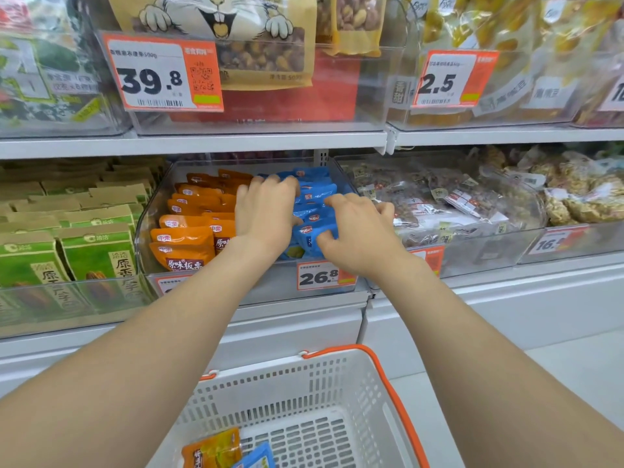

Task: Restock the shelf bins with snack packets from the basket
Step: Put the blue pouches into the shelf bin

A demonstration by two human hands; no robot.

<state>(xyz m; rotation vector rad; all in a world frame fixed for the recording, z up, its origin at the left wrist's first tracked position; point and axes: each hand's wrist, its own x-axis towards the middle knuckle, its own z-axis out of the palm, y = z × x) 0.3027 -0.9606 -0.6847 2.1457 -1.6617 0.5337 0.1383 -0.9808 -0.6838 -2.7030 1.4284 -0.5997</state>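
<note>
Basket (388,383) sits below the forearms, with one orange packet (212,450) and one blue packet (258,459) in its near corner. Farther on, inside the clear bin (148,231), the left hand (265,214) curls its fingers over the row of blue packets (314,197), while the right hand (354,228) pinches the row's front between thumb and fingers. Orange packets (192,224) stand left of the left hand.

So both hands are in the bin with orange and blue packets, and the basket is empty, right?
Not quite: the basket isn't empty. The head view shows an orange packet and a blue packet lying in it. The left hand and right hand are indeed in that bin, holding its blue packets.
</note>
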